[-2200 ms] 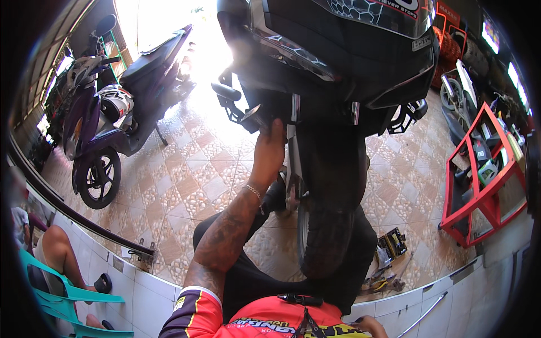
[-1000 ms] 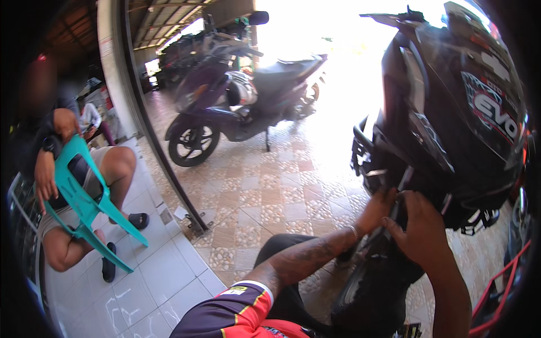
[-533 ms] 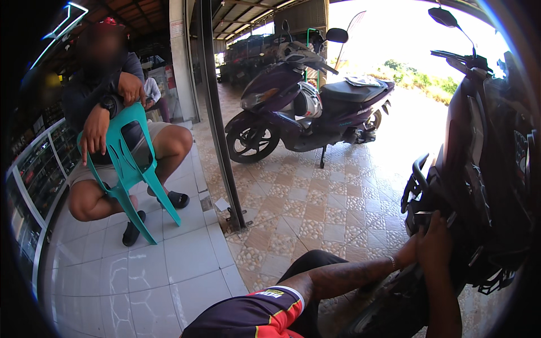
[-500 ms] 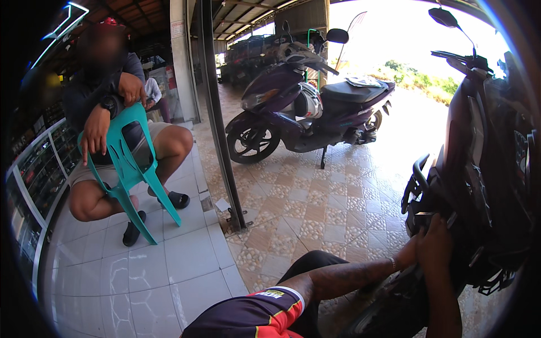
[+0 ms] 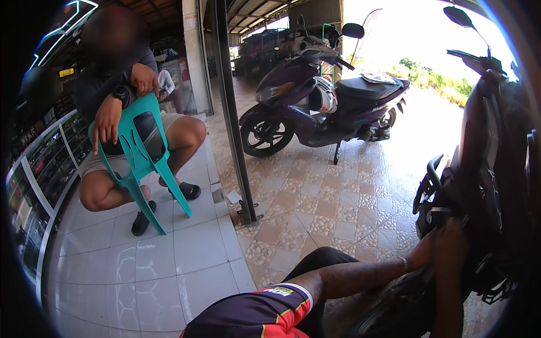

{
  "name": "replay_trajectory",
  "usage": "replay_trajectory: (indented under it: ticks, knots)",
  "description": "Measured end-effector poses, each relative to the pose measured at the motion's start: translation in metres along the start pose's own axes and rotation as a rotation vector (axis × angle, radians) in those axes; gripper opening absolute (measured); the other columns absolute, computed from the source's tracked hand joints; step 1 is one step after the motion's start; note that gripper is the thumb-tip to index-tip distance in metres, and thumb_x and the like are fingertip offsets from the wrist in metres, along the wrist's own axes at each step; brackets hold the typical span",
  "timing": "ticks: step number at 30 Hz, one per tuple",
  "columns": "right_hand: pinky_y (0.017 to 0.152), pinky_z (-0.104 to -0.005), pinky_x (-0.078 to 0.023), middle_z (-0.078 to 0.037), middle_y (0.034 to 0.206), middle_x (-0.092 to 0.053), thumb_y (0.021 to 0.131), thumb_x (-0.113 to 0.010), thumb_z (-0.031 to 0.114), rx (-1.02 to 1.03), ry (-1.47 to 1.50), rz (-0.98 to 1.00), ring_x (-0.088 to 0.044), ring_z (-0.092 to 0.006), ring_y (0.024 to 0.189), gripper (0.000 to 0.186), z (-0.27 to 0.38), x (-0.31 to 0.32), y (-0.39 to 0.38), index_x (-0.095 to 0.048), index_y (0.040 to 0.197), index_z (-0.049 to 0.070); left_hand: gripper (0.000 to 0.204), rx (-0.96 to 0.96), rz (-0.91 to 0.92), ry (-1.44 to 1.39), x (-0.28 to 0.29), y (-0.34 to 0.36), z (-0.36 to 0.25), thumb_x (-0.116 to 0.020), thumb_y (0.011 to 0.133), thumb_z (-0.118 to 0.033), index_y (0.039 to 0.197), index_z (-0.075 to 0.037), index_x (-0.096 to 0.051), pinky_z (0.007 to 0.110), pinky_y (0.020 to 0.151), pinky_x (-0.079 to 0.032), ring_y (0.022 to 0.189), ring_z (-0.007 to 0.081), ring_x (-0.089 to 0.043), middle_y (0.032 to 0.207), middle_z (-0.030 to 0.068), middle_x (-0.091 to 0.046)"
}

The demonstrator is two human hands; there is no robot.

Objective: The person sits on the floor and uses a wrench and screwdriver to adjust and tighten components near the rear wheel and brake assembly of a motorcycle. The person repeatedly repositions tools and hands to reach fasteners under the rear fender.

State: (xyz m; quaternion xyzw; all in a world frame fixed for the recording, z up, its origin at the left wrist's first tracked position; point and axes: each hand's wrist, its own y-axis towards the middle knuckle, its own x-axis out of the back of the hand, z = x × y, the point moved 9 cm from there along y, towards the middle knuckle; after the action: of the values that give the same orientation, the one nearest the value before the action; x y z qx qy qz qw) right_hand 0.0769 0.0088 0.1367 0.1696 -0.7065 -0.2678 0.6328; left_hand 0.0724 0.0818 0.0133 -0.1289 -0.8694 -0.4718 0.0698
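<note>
Small yellow sign (image 5: 66, 72) left of the pillar (image 5: 232, 112). Both hands (image 5: 445, 248) reach right, pressed together on the black scooter (image 5: 490, 186); grip unclear.

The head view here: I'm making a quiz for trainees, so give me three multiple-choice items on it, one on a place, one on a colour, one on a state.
1. Where are the person's hands?
A. on the black motorcycle at the right
B. on the turquoise chair
C. on the steel post

2. What colour is the parked scooter?
A. red
B. purple
C. white

3. How does the seated person use the chair?
A. sits on it turned round, arms over its back
B. carries it overhead
C. stands on it

Answers: 1 A, the left hand and right hand press on the black motorcycle. 2 B, the parked scooter has purple bodywork. 3 A, the seated person hangs both arms over the turquoise chair.
</note>
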Motion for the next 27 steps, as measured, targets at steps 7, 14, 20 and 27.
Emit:
replay_trajectory:
  ticks: [7,14,20,27]
  knots:
    - [0.074,-0.0467,-0.054,-0.018,0.091,-0.064,0.088,-0.061,0.016,0.104,0.02,-0.068,-0.067,-0.0368,0.089,0.013,-0.009,0.01,0.008,-0.059,0.091,0.004,0.037,0.366,-0.163,-0.503,0.025,0.004,-0.003,-0.063,0.091,-0.017,0.121,0.001,-0.053,0.033,0.072,-0.052,0.088,0.021,-0.065,0.105,0.0146,-0.066]
    - [0.081,-0.0492,-0.052,-0.023,0.097,-0.065,0.085,-0.062,0.016,0.115,-0.013,0.096,-0.066,-0.0404,0.091,0.018,-0.014,0.016,0.005,-0.065,0.094,0.001,0.038,0.625,0.076,-1.046,0.018,-0.003,-0.013,-0.065,0.089,-0.015,0.125,-0.009,-0.055,0.021,0.055,-0.041,0.073,0.0044,-0.055,0.096,-0.0013,-0.062]
    - [0.113,-0.049,-0.033,-0.021,0.135,-0.052,0.083,-0.072,0.034,0.531,0.164,-0.092,-0.041,-0.0321,0.136,0.05,0.131,0.111,-0.05,-0.061,0.12,0.002,0.037,0.698,0.16,-1.169,0.012,-0.005,-0.013,-0.065,0.09,-0.012,0.125,-0.01,-0.055,0.02,0.056,-0.039,0.072,0.0038,-0.053,0.093,-0.0019,-0.061]
    - [0.11,-0.0469,-0.038,-0.024,0.141,-0.048,0.077,-0.074,0.062,1.758,1.19,1.153,-0.044,-0.0387,0.132,0.087,0.299,0.187,-0.195,-0.05,0.138,0.004,0.035,0.697,0.182,-1.075,0.024,-0.011,-0.012,-0.065,0.089,-0.012,0.123,-0.01,-0.056,0.02,0.054,-0.037,0.069,0.0039,-0.051,0.091,-0.0023,-0.06]
